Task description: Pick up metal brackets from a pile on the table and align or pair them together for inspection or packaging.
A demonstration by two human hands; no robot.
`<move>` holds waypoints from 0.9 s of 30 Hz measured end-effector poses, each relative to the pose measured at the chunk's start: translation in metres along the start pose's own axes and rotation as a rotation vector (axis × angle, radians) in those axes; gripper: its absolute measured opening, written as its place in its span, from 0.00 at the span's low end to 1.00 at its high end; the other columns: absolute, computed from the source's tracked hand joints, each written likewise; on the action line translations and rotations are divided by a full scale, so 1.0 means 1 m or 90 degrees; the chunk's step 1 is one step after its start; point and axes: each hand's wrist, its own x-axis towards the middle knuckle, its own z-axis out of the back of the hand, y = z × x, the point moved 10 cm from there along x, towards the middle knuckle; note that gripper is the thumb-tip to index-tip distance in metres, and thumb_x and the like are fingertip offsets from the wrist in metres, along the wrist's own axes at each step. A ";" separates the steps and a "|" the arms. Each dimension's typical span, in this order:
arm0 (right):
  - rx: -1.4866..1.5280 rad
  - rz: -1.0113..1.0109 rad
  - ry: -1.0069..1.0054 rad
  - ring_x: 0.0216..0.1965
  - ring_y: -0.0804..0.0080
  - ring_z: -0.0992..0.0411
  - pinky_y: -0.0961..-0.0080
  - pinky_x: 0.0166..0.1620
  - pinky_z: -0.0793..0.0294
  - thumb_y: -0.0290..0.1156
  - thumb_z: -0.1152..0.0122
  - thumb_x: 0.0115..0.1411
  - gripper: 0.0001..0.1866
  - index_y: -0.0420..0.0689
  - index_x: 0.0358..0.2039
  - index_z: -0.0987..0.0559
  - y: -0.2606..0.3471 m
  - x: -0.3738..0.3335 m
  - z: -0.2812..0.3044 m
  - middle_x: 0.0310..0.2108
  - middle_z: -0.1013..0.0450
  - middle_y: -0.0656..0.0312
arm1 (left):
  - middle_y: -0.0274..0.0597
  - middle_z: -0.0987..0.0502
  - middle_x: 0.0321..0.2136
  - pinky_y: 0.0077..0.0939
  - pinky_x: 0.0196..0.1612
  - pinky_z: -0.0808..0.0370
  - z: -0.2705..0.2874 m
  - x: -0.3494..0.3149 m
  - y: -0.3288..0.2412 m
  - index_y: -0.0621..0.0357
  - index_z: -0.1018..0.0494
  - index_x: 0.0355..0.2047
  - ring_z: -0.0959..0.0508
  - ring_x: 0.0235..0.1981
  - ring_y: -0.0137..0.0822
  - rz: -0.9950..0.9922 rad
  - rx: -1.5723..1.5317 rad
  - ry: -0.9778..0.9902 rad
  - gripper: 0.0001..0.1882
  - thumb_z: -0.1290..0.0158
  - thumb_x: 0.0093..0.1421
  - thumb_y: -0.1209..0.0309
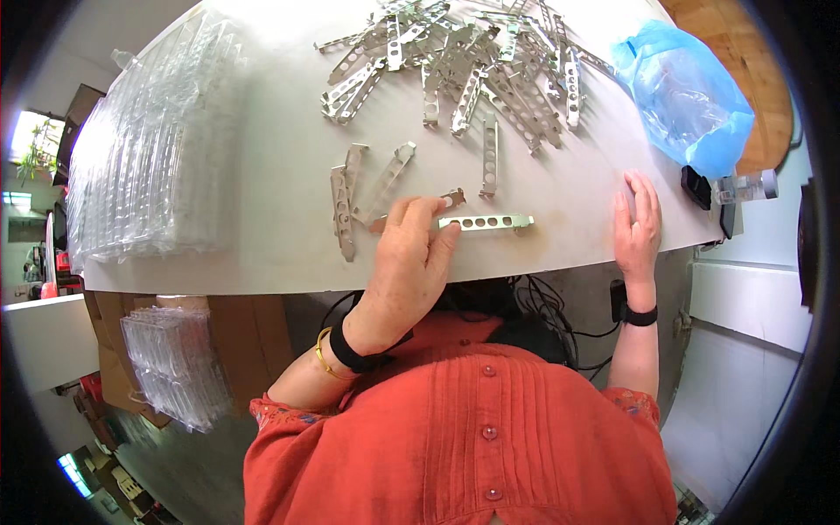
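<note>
On the white desk [280, 175], a far bracket heap [464, 61] is partly cut off. Nearer, one silver bracket [486, 223] is partly covered by the left hand [409, 258]; whether gripped cannot be told. The right hand [639, 229] is laid flat.

Slim perforated silver bracket [486, 222], crosswise near table edge [560, 262]

Brackets [464, 66] top centre are silver-grey with rows of round holes, tabletop [289, 184] white, bag [687, 105] upper right translucent blue, trays [157, 166] upper left clear, shirt [420, 446] bottom centre red with vertical pleat lines and floral sleeve trim [293, 413], wristbands [641, 316] black, bangle [320, 352] left of centre gold-yellow.
</note>
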 end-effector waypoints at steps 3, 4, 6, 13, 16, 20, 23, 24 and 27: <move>0.008 0.000 -0.001 0.60 0.52 0.31 0.60 0.63 0.34 0.34 0.44 0.68 0.18 0.41 0.55 0.23 -0.001 0.000 0.000 0.59 0.29 0.51 | 0.50 0.27 0.43 0.28 0.31 0.26 0.011 -0.004 0.001 0.64 0.27 0.47 0.24 0.27 0.35 -0.002 0.055 -0.006 0.11 0.45 0.64 0.77; 0.006 0.004 -0.004 0.60 0.52 0.31 0.60 0.63 0.34 0.34 0.44 0.68 0.18 0.41 0.55 0.23 -0.001 0.000 0.000 0.59 0.29 0.51 | 0.50 0.27 0.44 0.28 0.31 0.26 0.018 -0.005 -0.002 0.64 0.27 0.47 0.24 0.27 0.35 -0.022 0.116 -0.020 0.11 0.45 0.64 0.78; 0.005 0.005 -0.005 0.61 0.53 0.31 0.60 0.63 0.34 0.35 0.45 0.68 0.18 0.41 0.55 0.23 -0.002 0.001 0.000 0.59 0.29 0.51 | 0.49 0.27 0.44 0.28 0.31 0.26 0.031 -0.007 0.001 0.64 0.27 0.46 0.25 0.26 0.34 -0.033 0.133 -0.040 0.11 0.44 0.64 0.78; 0.002 0.014 -0.007 0.61 0.54 0.32 0.61 0.63 0.34 0.35 0.44 0.68 0.19 0.42 0.56 0.24 0.001 0.001 0.001 0.59 0.29 0.52 | 0.49 0.26 0.42 0.28 0.30 0.28 0.058 -0.008 0.010 0.64 0.26 0.45 0.27 0.24 0.32 0.004 0.277 -0.062 0.12 0.44 0.61 0.80; 0.010 0.005 -0.001 0.62 0.54 0.32 0.61 0.64 0.34 0.35 0.44 0.68 0.19 0.42 0.56 0.24 0.001 0.001 0.001 0.60 0.29 0.52 | 0.49 0.25 0.41 0.29 0.32 0.26 0.052 -0.006 0.009 0.64 0.25 0.44 0.24 0.26 0.37 0.001 0.243 -0.048 0.11 0.43 0.60 0.80; -0.012 0.001 0.004 0.62 0.54 0.33 0.60 0.64 0.34 0.35 0.45 0.69 0.19 0.42 0.56 0.24 -0.002 0.000 0.000 0.60 0.30 0.52 | 0.50 0.24 0.42 0.35 0.37 0.24 0.041 -0.004 0.009 0.64 0.24 0.43 0.20 0.33 0.47 -0.042 0.307 -0.009 0.10 0.43 0.59 0.80; -0.026 0.001 0.005 0.62 0.54 0.33 0.60 0.64 0.34 0.36 0.45 0.69 0.19 0.41 0.57 0.24 -0.004 -0.002 -0.002 0.61 0.30 0.52 | 0.51 0.24 0.42 0.38 0.38 0.23 0.043 -0.004 0.012 0.63 0.24 0.42 0.20 0.35 0.50 -0.010 0.338 -0.015 0.09 0.43 0.60 0.79; -0.026 0.000 0.004 0.62 0.54 0.33 0.60 0.64 0.34 0.36 0.45 0.69 0.19 0.41 0.57 0.24 -0.004 -0.002 -0.002 0.61 0.30 0.52 | 0.51 0.24 0.41 0.39 0.39 0.23 0.045 -0.003 0.014 0.63 0.23 0.42 0.20 0.35 0.50 0.008 0.350 -0.024 0.09 0.43 0.60 0.78; -0.015 -0.008 0.010 0.62 0.53 0.33 0.60 0.64 0.34 0.35 0.46 0.69 0.19 0.41 0.57 0.24 -0.004 -0.001 -0.001 0.60 0.30 0.51 | 0.52 0.25 0.40 0.39 0.39 0.23 0.051 -0.002 0.021 0.62 0.24 0.40 0.21 0.36 0.52 0.022 0.375 -0.050 0.07 0.43 0.61 0.77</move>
